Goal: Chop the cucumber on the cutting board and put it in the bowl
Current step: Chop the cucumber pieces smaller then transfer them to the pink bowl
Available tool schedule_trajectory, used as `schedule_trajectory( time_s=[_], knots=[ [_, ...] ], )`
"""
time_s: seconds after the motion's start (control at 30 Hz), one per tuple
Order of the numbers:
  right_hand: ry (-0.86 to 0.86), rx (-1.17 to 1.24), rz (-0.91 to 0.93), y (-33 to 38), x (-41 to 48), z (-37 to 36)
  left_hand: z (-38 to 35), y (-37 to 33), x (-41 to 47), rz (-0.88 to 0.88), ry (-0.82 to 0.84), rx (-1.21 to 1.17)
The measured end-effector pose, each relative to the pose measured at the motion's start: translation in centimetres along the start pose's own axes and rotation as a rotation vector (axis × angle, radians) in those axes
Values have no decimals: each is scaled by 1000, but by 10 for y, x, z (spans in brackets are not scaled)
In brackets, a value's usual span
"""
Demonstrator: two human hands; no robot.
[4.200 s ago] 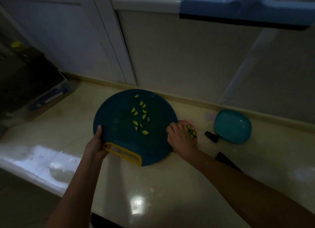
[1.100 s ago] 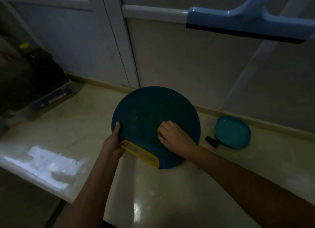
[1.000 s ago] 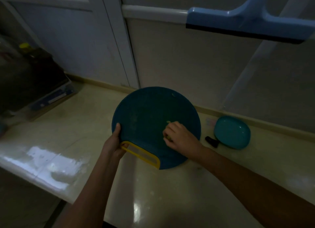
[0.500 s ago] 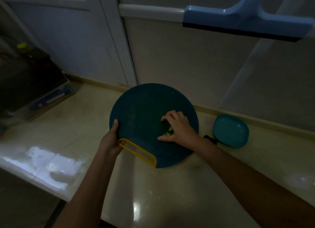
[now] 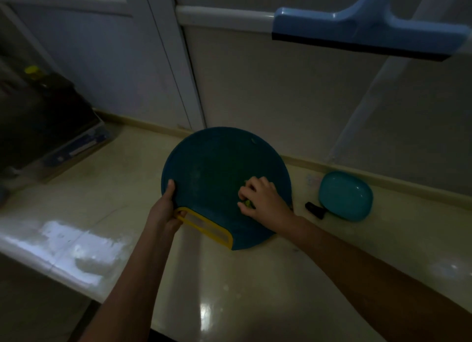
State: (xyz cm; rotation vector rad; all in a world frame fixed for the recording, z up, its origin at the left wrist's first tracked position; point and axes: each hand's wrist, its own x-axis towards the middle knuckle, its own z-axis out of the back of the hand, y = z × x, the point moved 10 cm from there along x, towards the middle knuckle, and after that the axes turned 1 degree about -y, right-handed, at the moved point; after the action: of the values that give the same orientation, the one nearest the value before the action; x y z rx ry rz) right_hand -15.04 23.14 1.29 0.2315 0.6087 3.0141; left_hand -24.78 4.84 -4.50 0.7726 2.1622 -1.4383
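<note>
Cucumber pieces point(image 5: 247, 203) show only as one small green clump under the curled fingers of the right hand point(image 5: 264, 201). How many pieces there are cannot be counted, since the hand covers most of them. The right hand is cupped over them, knuckles up, its fingertips gathering the clump against the surface of the one round dark-teal cutting board point(image 5: 212, 173).

The left hand point(image 5: 164, 211) grasps the board's rim. Its thumb lies on top of the board and its fingers are curled around the near end of the single yellow handle point(image 5: 204, 226). The handle runs from the left hand toward the right forearm. Whether the board lies flat on the counter point(image 5: 229, 290) or is lifted at one edge cannot be told.

Just to the right of the right hand, off the board, one black handle point(image 5: 314, 210) lies on the counter, touching or tucked under one teal oval dish point(image 5: 344, 195) farther right. Well to the left of the left hand sits one dark box point(image 5: 46, 127) with a yellow cap point(image 5: 32, 69) behind it. High above the right hand hangs one light-blue squeegee point(image 5: 357, 27) with a black blade.
</note>
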Motion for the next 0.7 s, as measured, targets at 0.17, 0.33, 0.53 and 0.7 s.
schedule_trajectory(
  time_s=[0.17,0.33,0.53,0.7],
  knots=[
    [94,-73,23,-8,-9,-13,3,13,0,21,23,-16],
    [143,-159,17,-27,-17,-19,10,15,-2,13,-31,-45],
    [104,-214,55,-40,-24,-19,26,9,2,-17,-70,-27],
    [92,-238,34,-62,-35,-23,28,-3,-1,-72,-63,-32]
  ],
)
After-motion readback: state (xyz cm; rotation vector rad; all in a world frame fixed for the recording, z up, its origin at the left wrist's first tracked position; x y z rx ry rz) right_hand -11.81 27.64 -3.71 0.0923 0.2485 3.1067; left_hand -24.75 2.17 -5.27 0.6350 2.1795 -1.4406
